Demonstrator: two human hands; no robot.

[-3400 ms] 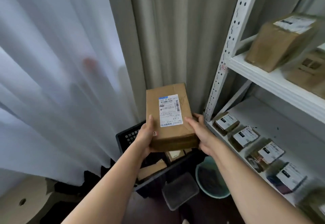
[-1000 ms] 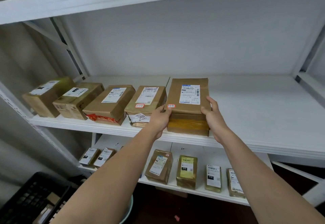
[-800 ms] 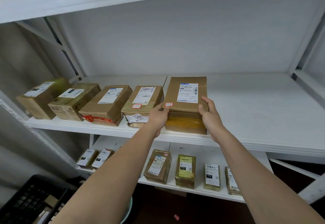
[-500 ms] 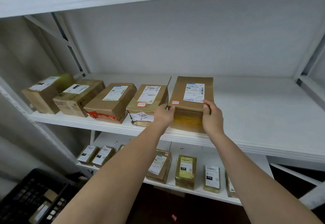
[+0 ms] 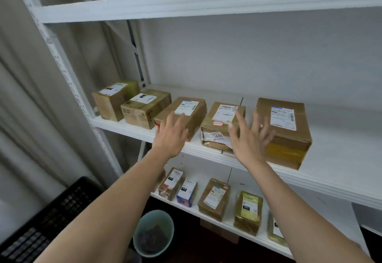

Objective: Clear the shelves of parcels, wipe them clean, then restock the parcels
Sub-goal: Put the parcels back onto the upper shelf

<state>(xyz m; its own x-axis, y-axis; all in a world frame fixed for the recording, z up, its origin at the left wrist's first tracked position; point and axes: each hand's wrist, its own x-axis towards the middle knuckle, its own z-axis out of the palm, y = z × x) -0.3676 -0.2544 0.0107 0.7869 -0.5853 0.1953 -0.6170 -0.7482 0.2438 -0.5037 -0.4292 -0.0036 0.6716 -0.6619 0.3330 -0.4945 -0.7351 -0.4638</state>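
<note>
Head view. I have both forearms stretched forward and upward toward the middle shelf (image 5: 128, 127), backs of the hands facing me. My left hand (image 5: 170, 136) is raised with fingers straight and slightly spread, holding nothing; it sits in front of the third parcel (image 5: 193, 111) from the left, and I cannot tell whether the fingertips touch it. My right hand (image 5: 251, 138) is likewise spread wide and empty, fingers fanned upward, in front of the gap between the fourth parcel (image 5: 224, 118) and the large parcel (image 5: 289, 130); contact cannot be determined.

Five brown cardboard parcels stand in a row along the middle shelf, labels up. The large parcel is the rightmost, lying flat near the shelf's front edge, apart from the fourth parcel. To its right the shelf board is bare.

The lower shelf (image 5: 225, 221) carries a row of smaller parcels. Beneath it stands a teal bin (image 5: 154, 232); a black crate (image 5: 51, 215) sits at lower left.
</note>
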